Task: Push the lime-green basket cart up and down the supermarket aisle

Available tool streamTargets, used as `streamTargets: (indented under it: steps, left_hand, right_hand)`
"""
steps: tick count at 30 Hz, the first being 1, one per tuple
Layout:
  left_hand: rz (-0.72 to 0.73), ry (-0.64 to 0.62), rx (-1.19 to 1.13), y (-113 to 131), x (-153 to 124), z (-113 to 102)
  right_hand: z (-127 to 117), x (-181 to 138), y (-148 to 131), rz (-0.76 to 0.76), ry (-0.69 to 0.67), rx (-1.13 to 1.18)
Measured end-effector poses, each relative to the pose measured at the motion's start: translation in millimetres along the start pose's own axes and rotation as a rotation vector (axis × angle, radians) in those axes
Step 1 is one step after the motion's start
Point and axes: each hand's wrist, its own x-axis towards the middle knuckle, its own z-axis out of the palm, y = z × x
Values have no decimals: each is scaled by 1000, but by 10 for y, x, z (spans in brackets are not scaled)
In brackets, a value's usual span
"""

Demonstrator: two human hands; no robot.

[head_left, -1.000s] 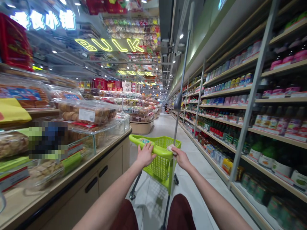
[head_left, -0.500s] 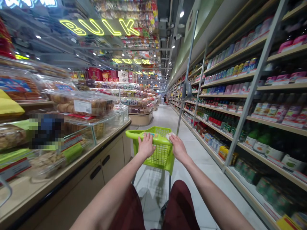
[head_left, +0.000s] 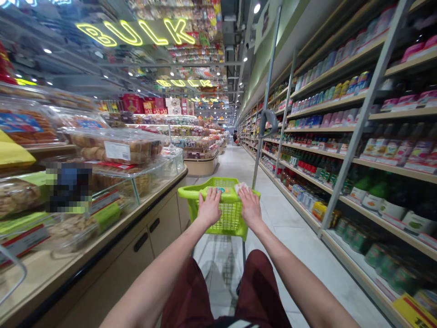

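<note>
A lime-green shopping cart (head_left: 232, 223) with a slotted plastic basket stands in the aisle just in front of my knees. Across its near top edge runs the handle (head_left: 191, 192), which carries a small coloured label (head_left: 222, 189). My left hand (head_left: 210, 209) rests left of centre with its fingers curled over the handle. To its right, my right hand (head_left: 251, 205) presses a crumpled white tissue (head_left: 239, 187) against the handle. The tissue sticks out past the fingertips, and the rest of it is hidden under the hand.
A counter (head_left: 164, 200) with clear packs of baked goods (head_left: 119, 141) borders the left. Tall shelves (head_left: 321, 127) of bottles and cans line the right. A metal pole (head_left: 268, 82) rises beyond the cart. Tiled floor (head_left: 228, 157) leads away to a distant person (head_left: 235, 136).
My right hand has slid a little to the left along the handle with the tissue, uncovering the handle's right end. The left hand stays at nearly the same place.
</note>
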Motion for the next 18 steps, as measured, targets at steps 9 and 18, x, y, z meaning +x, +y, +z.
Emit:
streamTargets:
  steps: [9,18]
  left_hand:
    - [14,21,-47,41,-26,25]
    - [-70,-3,-10,-208,-40,-45]
  right_hand:
    - [169,-83,-314,-121,122,58]
    - [197,-44,-119,-10,183,44]
